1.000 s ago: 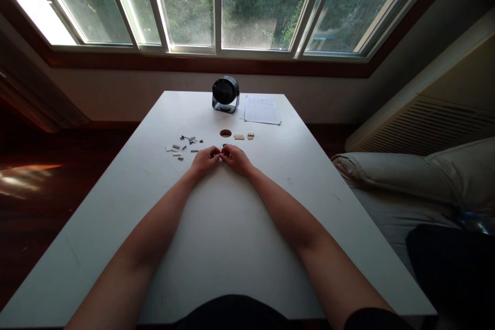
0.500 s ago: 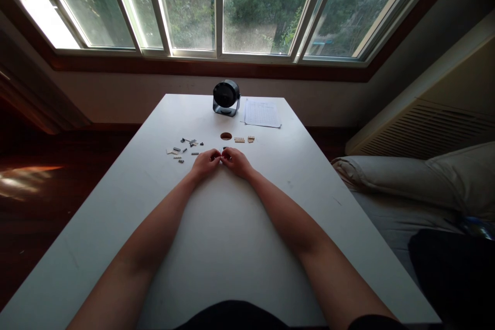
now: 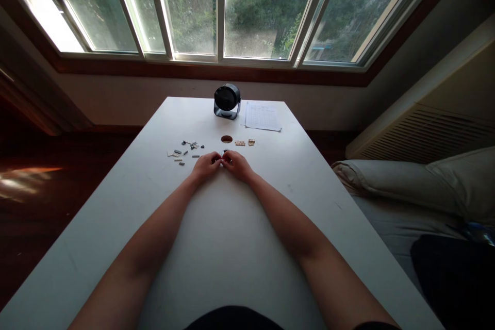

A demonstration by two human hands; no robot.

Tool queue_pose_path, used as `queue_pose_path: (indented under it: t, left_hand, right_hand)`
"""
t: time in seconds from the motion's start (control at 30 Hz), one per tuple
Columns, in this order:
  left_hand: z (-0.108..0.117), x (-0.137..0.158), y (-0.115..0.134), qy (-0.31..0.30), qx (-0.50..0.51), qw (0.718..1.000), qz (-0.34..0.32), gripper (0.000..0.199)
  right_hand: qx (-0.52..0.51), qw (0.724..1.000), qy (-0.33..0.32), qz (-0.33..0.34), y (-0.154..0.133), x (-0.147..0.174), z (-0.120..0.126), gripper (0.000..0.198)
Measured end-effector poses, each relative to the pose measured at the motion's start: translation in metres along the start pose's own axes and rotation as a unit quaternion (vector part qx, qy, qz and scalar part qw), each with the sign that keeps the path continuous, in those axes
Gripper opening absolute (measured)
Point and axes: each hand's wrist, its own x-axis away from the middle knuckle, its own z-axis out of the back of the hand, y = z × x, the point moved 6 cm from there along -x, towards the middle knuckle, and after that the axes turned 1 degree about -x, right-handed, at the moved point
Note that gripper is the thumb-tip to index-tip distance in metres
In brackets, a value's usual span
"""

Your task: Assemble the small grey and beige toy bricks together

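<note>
My left hand point(image 3: 208, 165) and my right hand point(image 3: 235, 164) meet over the middle of the white table point(image 3: 232, 247), fingertips pinched together. Between them is something small, mostly hidden by the fingers; a bit of dark and pale shows at its top, too small to name. Left of my hands lie several small grey, black and cream building-block pieces point(image 3: 177, 152), loosely scattered. A short grey piece point(image 3: 196, 156) is nearest my left hand. Beyond my right hand are tan studded pieces point(image 3: 240, 143) in a row, with a smaller tan group point(image 3: 251, 142) beside them.
A round brown spot point(image 3: 226, 139), perhaps a hole, shows on the tabletop past my hands. Farther back stand a black round device on a stand point(image 3: 227, 100) and a printed sheet point(image 3: 263, 116). A window point(image 3: 259, 10) is behind the table; a cushioned seat point(image 3: 398, 221) is at right.
The whole view has shifted slightly, so the table and things sit a little lower. My hands keep the same pinched pose together.
</note>
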Motion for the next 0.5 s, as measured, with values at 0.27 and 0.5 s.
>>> queue_pose_path:
  t: [0.27, 0.5]
  left_hand:
    - [0.0009, 0.0007, 0.0011, 0.000, -0.004, 1.000, 0.010, 0.021]
    - [0.0025, 0.0013, 0.0033, 0.002, -0.006, 1.000, 0.007, 0.021]
  right_hand:
    - [0.000, 1.000, -0.005, -0.011, -0.0013, 0.0008, 0.0012, 0.006]
    - [0.000, 1.000, -0.004, -0.007, -0.0026, 0.0005, 0.0019, 0.006]
